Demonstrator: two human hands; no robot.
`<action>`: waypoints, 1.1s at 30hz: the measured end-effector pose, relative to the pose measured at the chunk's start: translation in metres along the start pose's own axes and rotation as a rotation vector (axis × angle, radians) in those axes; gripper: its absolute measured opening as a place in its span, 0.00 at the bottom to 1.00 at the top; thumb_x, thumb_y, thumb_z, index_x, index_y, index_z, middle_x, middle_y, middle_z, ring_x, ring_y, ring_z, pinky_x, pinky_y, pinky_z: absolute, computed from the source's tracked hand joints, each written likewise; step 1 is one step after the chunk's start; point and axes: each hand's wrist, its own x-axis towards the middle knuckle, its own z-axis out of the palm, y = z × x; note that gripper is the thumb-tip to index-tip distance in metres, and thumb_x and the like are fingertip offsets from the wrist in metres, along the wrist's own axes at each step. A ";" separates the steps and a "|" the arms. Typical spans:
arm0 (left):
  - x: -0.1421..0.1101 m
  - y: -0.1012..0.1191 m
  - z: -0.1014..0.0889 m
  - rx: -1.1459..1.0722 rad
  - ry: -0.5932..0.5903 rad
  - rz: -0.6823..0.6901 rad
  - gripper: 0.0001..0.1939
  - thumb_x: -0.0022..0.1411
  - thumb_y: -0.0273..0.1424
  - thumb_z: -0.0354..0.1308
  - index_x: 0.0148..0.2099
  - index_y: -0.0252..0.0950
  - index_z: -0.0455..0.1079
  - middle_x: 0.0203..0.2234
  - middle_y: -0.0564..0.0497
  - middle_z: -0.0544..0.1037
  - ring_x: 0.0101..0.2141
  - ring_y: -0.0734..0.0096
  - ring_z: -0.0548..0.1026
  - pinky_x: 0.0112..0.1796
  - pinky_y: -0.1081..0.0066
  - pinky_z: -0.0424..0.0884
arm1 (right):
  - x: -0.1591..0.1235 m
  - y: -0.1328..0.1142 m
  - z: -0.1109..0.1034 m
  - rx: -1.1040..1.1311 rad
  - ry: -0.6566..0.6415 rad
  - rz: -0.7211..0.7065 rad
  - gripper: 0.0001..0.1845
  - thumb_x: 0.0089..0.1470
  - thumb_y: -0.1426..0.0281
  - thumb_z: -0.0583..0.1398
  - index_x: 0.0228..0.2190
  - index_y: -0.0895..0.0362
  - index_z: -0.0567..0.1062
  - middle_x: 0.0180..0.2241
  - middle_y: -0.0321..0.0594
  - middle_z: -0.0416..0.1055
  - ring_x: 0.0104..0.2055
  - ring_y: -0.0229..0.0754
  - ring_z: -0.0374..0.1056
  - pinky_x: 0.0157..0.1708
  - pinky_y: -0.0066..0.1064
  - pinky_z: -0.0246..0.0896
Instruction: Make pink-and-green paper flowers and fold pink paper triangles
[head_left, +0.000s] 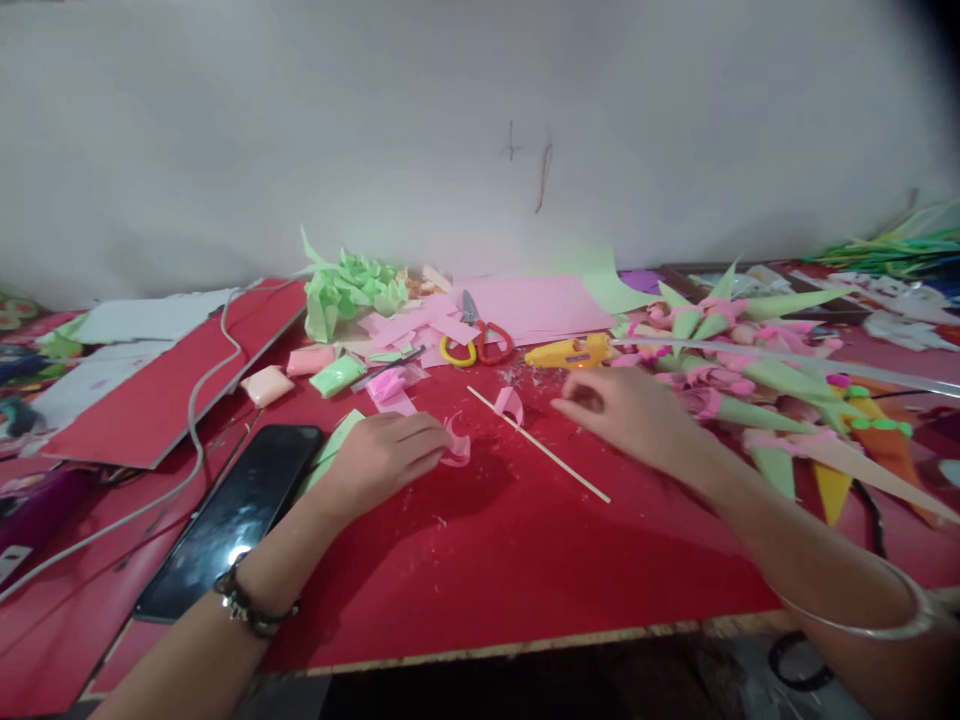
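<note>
The left hand (394, 455), nearly closed, touches curled pink paper (457, 447), grip unclear; right hand (619, 410) half-open, empty, glue gun (571, 352) at eleven o'clock.

The desk (480, 590) has a red top. On its middle lie a thin wooden stick (562, 460), a curled pink paper strip (510, 405) and scattered shreds. Scissors (480, 342) with one yellow and one red handle loop lie farther back, just beside a yellow glue gun (571, 352). Pink paper sheets (540, 305) and crumpled green paper (352, 290) lie toward the wall side. At left, near small wrapped packets (337, 375), lies a black smartphone (236, 520); at right, a heap of pink-and-green paper cones (739, 370).
</note>
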 end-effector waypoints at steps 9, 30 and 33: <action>0.004 0.005 -0.002 -0.060 0.038 0.004 0.05 0.59 0.28 0.49 0.35 0.37 0.66 0.32 0.55 0.75 0.31 0.78 0.71 0.30 0.78 0.62 | 0.022 -0.013 0.058 0.623 0.101 0.025 0.11 0.45 0.68 0.58 0.33 0.58 0.66 0.30 0.39 0.68 0.26 0.35 0.64 0.26 0.27 0.59; 0.011 0.019 -0.008 -0.363 -0.140 -0.109 0.07 0.58 0.31 0.49 0.33 0.38 0.69 0.27 0.55 0.73 0.27 0.80 0.69 0.29 0.80 0.60 | -0.007 -0.055 0.045 0.574 -0.115 -0.137 0.08 0.42 0.74 0.54 0.16 0.58 0.59 0.15 0.30 0.58 0.19 0.30 0.53 0.21 0.22 0.45; 0.012 0.020 -0.006 -0.361 -0.142 -0.095 0.08 0.58 0.31 0.49 0.33 0.38 0.69 0.26 0.55 0.73 0.26 0.80 0.68 0.28 0.80 0.60 | -0.009 -0.057 0.043 0.588 -0.169 -0.136 0.08 0.41 0.74 0.54 0.16 0.58 0.59 0.15 0.30 0.58 0.19 0.29 0.53 0.20 0.22 0.45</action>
